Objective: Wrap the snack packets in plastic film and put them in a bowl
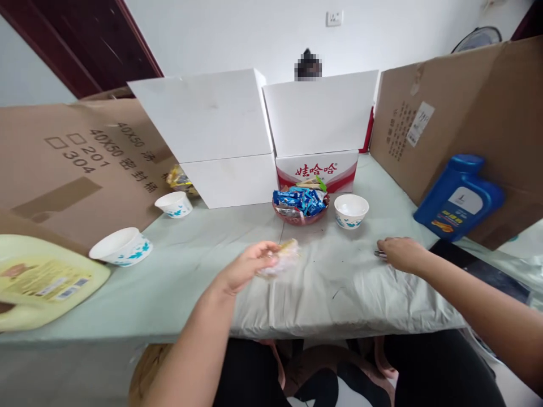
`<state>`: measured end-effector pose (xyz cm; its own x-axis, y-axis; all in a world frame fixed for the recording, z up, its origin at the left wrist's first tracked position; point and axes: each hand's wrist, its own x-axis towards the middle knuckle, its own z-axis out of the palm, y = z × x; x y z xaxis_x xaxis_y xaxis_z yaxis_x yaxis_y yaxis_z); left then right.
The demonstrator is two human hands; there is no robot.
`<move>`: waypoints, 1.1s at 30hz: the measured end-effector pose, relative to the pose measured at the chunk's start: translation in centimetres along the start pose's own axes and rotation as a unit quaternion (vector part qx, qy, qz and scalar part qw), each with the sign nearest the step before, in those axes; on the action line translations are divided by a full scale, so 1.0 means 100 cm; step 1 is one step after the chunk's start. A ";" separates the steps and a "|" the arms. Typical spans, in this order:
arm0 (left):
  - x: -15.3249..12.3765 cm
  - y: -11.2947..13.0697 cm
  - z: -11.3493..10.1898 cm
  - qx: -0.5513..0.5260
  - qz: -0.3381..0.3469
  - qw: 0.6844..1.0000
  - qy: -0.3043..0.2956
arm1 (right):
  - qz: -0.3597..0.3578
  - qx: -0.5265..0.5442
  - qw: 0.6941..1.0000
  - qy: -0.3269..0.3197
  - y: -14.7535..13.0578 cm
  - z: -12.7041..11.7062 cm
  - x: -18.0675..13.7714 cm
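My left hand [248,264] is closed on a small clear-wrapped snack packet [282,257], held just above the pale green table cover [178,282]. My right hand [401,253] rests on the table to the right, fingers curled over a small dark metallic object [379,254] that I cannot make out. Ahead of both hands stands a red bowl [301,216] heaped with blue-wrapped snacks. A white paper bowl with blue print [351,211] sits right of it.
Two more white paper bowls stand at left [175,204] [122,246]. A yellow jug [38,280] lies at the far left, a blue jug [460,198] at right. White boxes [220,135] and cardboard sheets [466,113] wall in the table.
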<state>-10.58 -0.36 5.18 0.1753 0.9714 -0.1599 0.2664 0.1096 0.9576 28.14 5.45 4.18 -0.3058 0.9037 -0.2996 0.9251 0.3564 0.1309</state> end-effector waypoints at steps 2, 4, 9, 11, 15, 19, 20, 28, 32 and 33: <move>0.011 0.001 0.040 0.017 -0.003 0.997 -0.082 | -0.006 0.010 1.000 0.018 -0.014 -0.002 0.005; 0.024 -0.004 0.069 0.148 0.026 0.989 0.001 | -0.020 0.026 0.999 0.039 -0.030 -0.005 0.012; 0.040 -0.021 0.084 0.216 0.072 0.946 0.230 | -0.042 0.068 0.992 0.096 -0.062 0.007 0.023; 0.034 -0.025 0.076 0.242 0.112 0.921 0.283 | -0.037 0.085 0.988 0.127 -0.067 0.017 0.023; 0.019 -0.028 0.066 0.269 0.133 0.930 0.210 | -0.069 0.167 0.940 0.291 -0.085 0.027 0.012; 0.019 -0.033 0.075 0.258 0.138 0.947 0.137 | -0.215 0.167 0.900 0.342 -0.122 0.022 -0.005; 0.021 -0.035 0.078 0.257 0.146 0.946 0.132 | -0.240 0.152 0.905 0.317 -0.128 0.019 -0.007; 0.023 -0.035 0.090 0.289 0.132 0.938 0.135 | 0.023 0.085 0.984 0.156 -0.063 0.016 0.007; 0.020 -0.031 0.102 0.316 0.173 0.923 0.138 | -0.019 0.148 0.947 0.284 -0.066 0.021 0.005; 0.020 -0.031 0.105 0.314 0.187 0.920 0.144 | -0.077 0.183 0.931 0.305 -0.072 0.021 0.004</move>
<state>-1.14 -0.91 -0.61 0.1313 0.9415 0.3104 0.7488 -0.2994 0.5913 21.81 2.69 1.12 -0.4086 0.8549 0.3196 0.8404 0.4890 -0.2336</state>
